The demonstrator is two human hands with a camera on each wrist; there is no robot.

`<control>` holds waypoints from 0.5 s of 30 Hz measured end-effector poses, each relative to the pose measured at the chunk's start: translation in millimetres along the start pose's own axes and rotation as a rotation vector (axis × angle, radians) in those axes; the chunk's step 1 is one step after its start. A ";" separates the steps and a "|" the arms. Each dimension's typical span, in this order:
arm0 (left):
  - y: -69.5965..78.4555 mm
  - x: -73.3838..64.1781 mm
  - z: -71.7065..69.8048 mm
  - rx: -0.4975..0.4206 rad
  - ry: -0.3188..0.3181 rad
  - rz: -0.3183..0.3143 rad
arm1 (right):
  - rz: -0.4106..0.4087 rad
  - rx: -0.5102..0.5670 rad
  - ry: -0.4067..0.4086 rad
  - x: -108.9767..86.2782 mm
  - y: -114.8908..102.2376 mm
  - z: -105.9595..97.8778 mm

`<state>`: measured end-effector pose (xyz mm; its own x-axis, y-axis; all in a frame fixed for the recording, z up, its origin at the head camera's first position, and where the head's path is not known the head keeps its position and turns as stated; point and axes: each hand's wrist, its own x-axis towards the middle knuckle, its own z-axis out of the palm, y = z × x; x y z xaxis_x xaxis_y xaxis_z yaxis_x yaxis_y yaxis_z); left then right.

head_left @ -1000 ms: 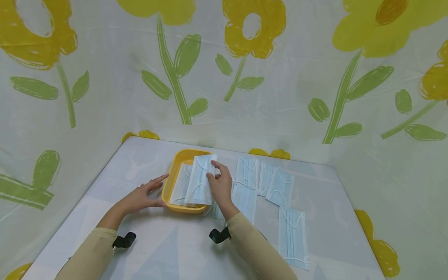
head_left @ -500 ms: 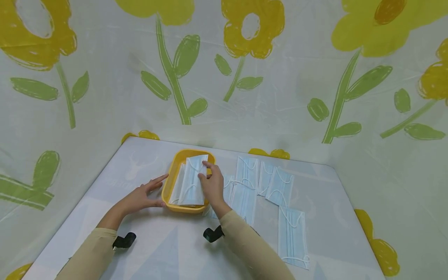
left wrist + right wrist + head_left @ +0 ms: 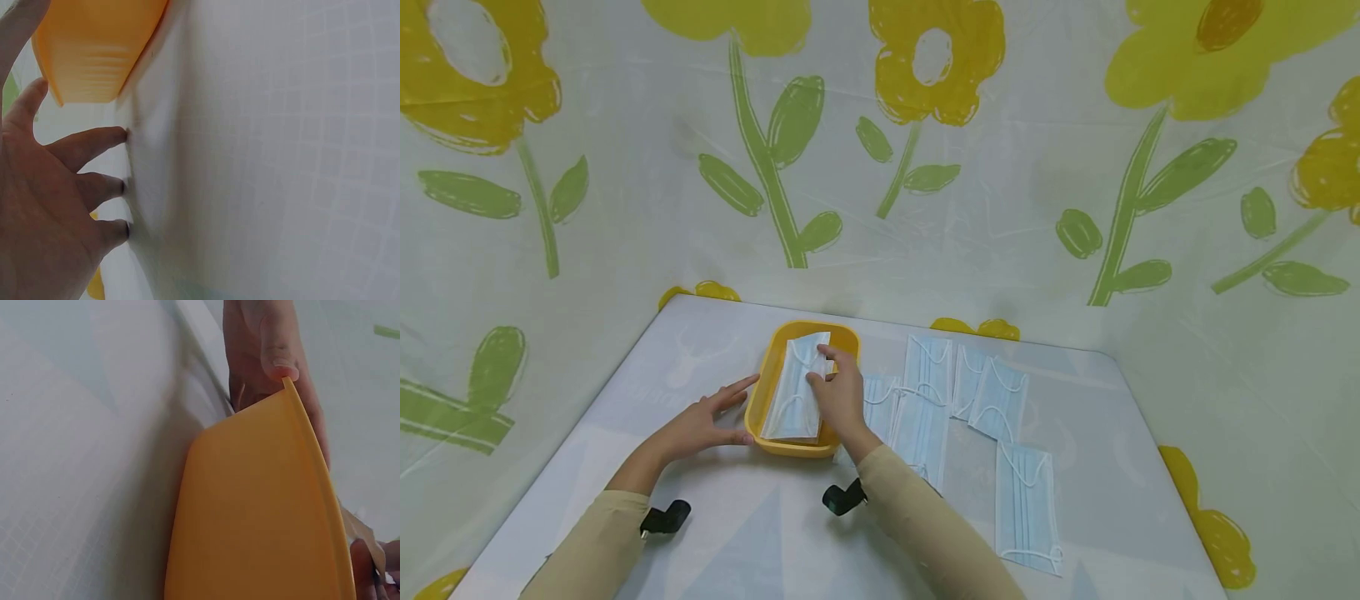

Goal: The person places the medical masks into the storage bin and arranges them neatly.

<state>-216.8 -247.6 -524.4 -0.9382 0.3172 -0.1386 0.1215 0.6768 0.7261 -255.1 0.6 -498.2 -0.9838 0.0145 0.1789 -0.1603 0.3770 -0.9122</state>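
A yellow plastic basin (image 3: 795, 450) stands on the table, with pale blue face masks inside it. My right hand (image 3: 844, 398) pinches the right edge of a face mask (image 3: 800, 396) between thumb and fingers, above the basin's floor. How far that mask touches those beneath cannot be told. At the basin's left side is my left hand (image 3: 698, 427), fingers spread, thumb and forefinger at the rim. In the left wrist view, the other fingers of the left hand (image 3: 53, 206) reach down to the tabletop. The right wrist view shows the left thumb (image 3: 279, 362) touching the basin's rim.
Several loose face masks lie right of the basin, some overlapping: one mask (image 3: 928, 358) at the back, another mask (image 3: 1000, 396) farther right, and one mask (image 3: 1026, 508) nearer the front. A flower-printed cloth (image 3: 970, 267) hangs behind the table (image 3: 745, 533).
My right hand has carried the pinched face mask leftward, from the basin's right rim to over the masks inside. My left hand has stayed at the basin's side.
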 end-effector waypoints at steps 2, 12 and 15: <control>-0.1 -0.1 0.0 0.001 0.000 0.002 | 0.008 -0.009 -0.013 0.4 -1.1 1.4; 0.0 -0.3 -0.3 -0.010 0.006 0.011 | 0.035 -0.079 -0.094 0.6 -1.3 6.9; -0.4 -0.1 -0.3 -0.012 0.005 0.016 | 0.042 -0.084 -0.127 0.4 -1.0 8.1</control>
<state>-216.9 -248.1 -524.5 -0.9379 0.3243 -0.1233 0.1328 0.6638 0.7360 -256.0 -7.3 -500.3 -0.9926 -0.0836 0.0886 -0.1171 0.4550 -0.8827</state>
